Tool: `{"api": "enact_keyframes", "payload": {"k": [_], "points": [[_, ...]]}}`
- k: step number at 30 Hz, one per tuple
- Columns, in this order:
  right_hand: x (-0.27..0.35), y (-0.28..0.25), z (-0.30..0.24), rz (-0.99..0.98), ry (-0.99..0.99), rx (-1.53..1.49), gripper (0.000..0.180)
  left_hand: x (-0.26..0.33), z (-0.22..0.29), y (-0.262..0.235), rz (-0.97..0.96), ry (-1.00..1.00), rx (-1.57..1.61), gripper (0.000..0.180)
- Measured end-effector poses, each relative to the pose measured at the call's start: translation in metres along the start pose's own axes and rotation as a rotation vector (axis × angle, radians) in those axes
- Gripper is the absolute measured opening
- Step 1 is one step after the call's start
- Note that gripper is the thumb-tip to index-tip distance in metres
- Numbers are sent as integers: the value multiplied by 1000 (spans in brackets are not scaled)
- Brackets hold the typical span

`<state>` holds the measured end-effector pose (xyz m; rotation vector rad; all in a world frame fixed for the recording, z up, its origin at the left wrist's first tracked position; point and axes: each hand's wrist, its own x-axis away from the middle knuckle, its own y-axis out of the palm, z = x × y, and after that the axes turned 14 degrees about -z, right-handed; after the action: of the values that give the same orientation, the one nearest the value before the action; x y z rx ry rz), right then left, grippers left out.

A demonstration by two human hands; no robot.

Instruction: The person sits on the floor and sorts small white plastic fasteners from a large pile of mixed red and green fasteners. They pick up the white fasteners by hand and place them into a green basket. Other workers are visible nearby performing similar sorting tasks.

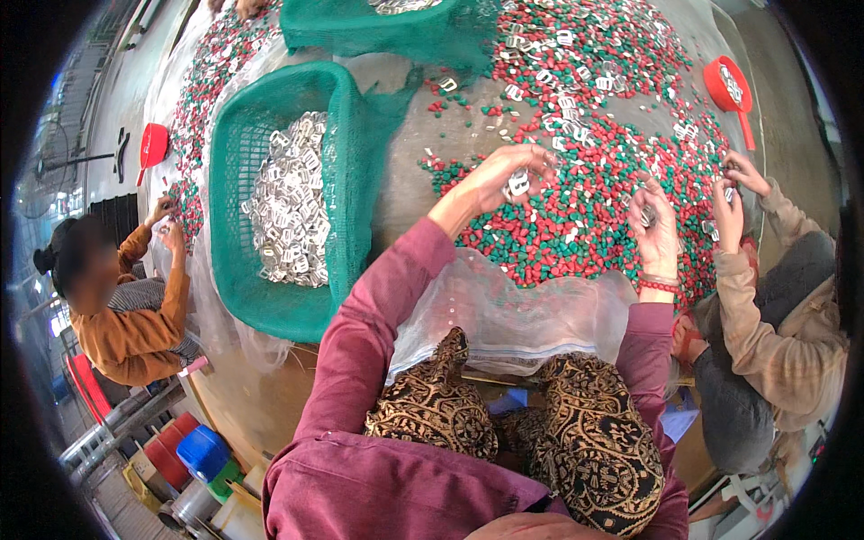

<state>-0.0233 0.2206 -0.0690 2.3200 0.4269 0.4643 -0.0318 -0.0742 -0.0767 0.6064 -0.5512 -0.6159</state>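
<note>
My left hand [495, 178] is raised over a wide pile of small red and green pellets [558, 236]. Its curled fingers hold silver metal buckles [517, 183], small and slotted. Across the pile, my right hand [657, 232], with red beads at its wrist, is closed around a small metal buckle [647, 216], partly covered by the fingers. More loose buckles [569, 117] lie scattered among the pellets beyond my hands. To the left of my left arm, a green mesh-lined basket [349, 207] holds a heap of the same buckles [292, 202].
A second green basket [310, 31] stands at the back. Red scoops [155, 144] lie at the left and a red-handled one [723, 84] holding buckles at the far right. A person in orange [135, 306] works at left, another in beige [792, 360] at right. Clear plastic sheeting [513, 310] lines the near edge.
</note>
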Motion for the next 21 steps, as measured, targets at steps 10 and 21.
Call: {"api": "enact_keyframes", "payload": {"k": [10,21], "points": [[-25,-2,62,-77,189,1854,49,-85,-48,-28,397,20,-1534,36],[-42,20,95,-73,440,1995,18,32,10,10,24,188,222,2]]}}
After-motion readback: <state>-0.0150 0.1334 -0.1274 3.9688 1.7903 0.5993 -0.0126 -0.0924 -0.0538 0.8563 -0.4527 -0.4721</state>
